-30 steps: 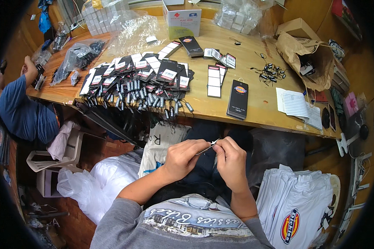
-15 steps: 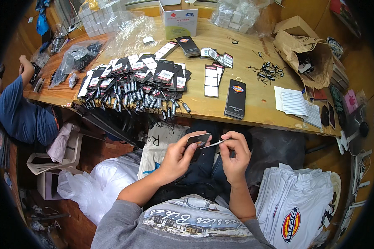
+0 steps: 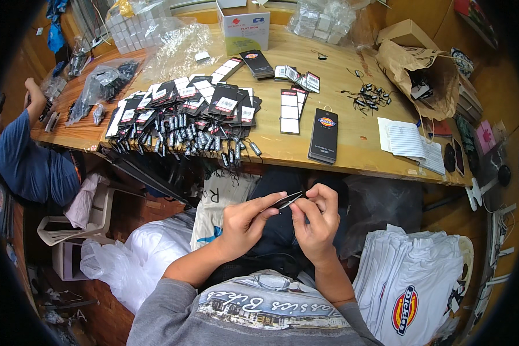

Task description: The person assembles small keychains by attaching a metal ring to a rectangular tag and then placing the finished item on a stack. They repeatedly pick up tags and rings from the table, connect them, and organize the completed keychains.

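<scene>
Above my lap, my left hand (image 3: 243, 225) is closed on a thin black hang tag (image 3: 288, 200), seen almost edge-on. Fingers of my right hand (image 3: 318, 222) pinch the tag's right end; a pale edge shows there, too thin to tell whether it is a second card. On the table just ahead stands a stack of black hang tags (image 3: 324, 137) with a string loop on top. White label strips (image 3: 289, 112) lie left of it. Further left spreads a large heap of black tags (image 3: 225, 101) with white stickers, their black cords (image 3: 205, 141) drooping over the front edge.
A second black tag stack (image 3: 256, 64) and a white box (image 3: 243, 32) stand farther back. Loose black cords (image 3: 372, 99), a notebook (image 3: 401, 138) and a paper bag (image 3: 424, 81) lie to the right. Folded white shirts (image 3: 412, 277) sit lower right. Another person's arm (image 3: 36, 98) is at far left.
My right hand has moved left and slightly down, bringing its thin piece against the tag in my left hand. The tag has turned from slanted face to nearly edge-on.
</scene>
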The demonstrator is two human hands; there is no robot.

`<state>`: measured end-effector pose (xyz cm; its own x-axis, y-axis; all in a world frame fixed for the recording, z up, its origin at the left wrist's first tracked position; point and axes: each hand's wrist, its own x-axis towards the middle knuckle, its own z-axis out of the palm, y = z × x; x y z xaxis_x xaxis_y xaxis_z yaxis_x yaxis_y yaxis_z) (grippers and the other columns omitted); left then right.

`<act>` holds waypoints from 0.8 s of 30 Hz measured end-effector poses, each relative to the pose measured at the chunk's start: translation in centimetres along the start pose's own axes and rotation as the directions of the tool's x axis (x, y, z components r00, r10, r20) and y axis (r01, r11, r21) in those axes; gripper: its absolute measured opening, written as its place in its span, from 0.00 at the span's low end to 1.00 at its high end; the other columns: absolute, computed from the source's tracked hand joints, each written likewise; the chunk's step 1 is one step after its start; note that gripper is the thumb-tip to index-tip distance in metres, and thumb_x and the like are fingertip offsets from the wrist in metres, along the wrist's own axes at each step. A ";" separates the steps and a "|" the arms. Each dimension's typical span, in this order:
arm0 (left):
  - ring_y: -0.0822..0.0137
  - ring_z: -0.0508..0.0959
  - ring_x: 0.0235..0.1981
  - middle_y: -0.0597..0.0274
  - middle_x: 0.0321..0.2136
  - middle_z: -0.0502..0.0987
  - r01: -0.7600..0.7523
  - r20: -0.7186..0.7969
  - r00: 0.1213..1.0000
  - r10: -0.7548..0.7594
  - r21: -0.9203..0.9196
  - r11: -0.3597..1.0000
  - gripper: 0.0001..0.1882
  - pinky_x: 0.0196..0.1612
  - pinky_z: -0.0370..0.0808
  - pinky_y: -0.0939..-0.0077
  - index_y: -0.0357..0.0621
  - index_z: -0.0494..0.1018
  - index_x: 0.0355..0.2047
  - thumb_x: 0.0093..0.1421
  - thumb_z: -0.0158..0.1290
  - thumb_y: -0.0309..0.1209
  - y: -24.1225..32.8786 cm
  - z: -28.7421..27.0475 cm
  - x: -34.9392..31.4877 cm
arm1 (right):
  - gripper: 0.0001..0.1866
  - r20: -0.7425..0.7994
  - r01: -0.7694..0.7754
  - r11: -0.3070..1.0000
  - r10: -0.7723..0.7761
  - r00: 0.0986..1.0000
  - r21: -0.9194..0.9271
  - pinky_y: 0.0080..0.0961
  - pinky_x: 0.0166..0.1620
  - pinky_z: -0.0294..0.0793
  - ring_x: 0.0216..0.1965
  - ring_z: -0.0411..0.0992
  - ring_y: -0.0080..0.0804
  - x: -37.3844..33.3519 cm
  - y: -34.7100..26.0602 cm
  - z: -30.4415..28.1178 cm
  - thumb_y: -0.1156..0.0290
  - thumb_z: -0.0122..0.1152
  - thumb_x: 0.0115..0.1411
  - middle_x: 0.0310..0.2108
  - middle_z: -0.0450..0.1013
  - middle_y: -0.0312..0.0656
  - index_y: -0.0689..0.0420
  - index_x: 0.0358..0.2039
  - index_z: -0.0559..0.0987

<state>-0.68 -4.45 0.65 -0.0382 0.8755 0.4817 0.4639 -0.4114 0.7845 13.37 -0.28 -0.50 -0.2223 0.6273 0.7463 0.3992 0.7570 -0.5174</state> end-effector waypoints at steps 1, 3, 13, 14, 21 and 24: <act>0.65 0.76 0.23 0.54 0.26 0.74 -0.028 0.004 1.000 0.028 0.007 1.000 0.14 0.24 0.72 0.81 0.37 0.70 0.35 0.45 0.49 0.18 -0.1 0.0 0.0 | 0.08 0.021 -0.020 1.000 0.020 1.000 0.006 0.18 0.18 0.62 0.16 0.63 0.24 0.1 -0.2 -0.1 0.81 0.60 0.38 0.29 0.60 0.42 0.63 0.22 0.72; 0.63 0.76 0.25 0.53 0.28 0.74 -0.082 0.011 0.997 0.082 0.025 0.996 0.16 0.26 0.73 0.79 0.37 0.70 0.35 0.43 0.49 0.17 -0.4 0.0 -0.2 | 0.08 0.063 -0.062 0.997 0.060 0.996 0.037 0.18 0.18 0.62 0.16 0.63 0.24 0.2 -0.4 -0.3 0.82 0.60 0.39 0.29 0.60 0.42 0.63 0.22 0.71; 0.58 0.75 0.32 0.50 0.31 0.73 -0.265 0.088 0.961 0.264 0.001 0.964 0.17 0.32 0.73 0.74 0.36 0.69 0.36 0.42 0.47 0.15 -0.6 0.0 0.0 | 0.05 0.097 -0.181 0.940 0.160 0.982 0.290 0.17 0.23 0.64 0.19 0.67 0.24 -0.2 0.2 -0.2 0.82 0.58 0.42 0.35 0.64 0.45 0.64 0.21 0.70; 0.59 0.74 0.32 0.50 0.32 0.72 -0.188 0.119 0.973 0.196 -0.076 0.979 0.17 0.33 0.71 0.75 0.37 0.69 0.37 0.43 0.46 0.16 -0.8 -0.3 -0.1 | 0.05 0.084 -0.178 0.930 0.160 0.984 0.321 0.16 0.23 0.65 0.20 0.67 0.25 -0.2 0.3 -0.1 0.82 0.57 0.42 0.36 0.64 0.46 0.64 0.21 0.70; 0.72 0.67 0.33 0.62 0.29 0.65 0.139 0.042 0.990 -0.133 -0.308 0.941 0.11 0.36 0.62 0.86 0.35 0.70 0.36 0.54 0.42 0.22 -0.2 -0.5 0.1 | 0.06 0.041 0.003 0.980 -0.012 0.999 0.200 0.17 0.23 0.67 0.21 0.67 0.26 -0.7 0.6 -0.1 0.80 0.60 0.41 0.36 0.64 0.45 0.61 0.21 0.72; 0.75 0.70 0.27 0.62 0.26 0.68 0.202 -0.025 0.972 -0.234 -0.421 0.884 0.08 0.29 0.66 0.89 0.33 0.71 0.31 0.48 0.47 0.17 -0.4 -0.2 -0.1 | 0.07 -0.019 0.076 0.988 -0.074 0.997 0.135 0.17 0.20 0.64 0.19 0.64 0.24 -0.9 0.1 0.0 0.78 0.62 0.40 0.32 0.61 0.43 0.60 0.22 0.73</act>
<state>-1.03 -4.38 0.39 -0.1674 0.9409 0.2944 0.0301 -0.2936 0.9555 13.66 -0.78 -1.25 -0.2344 0.5661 0.7903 0.2577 0.8200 -0.5110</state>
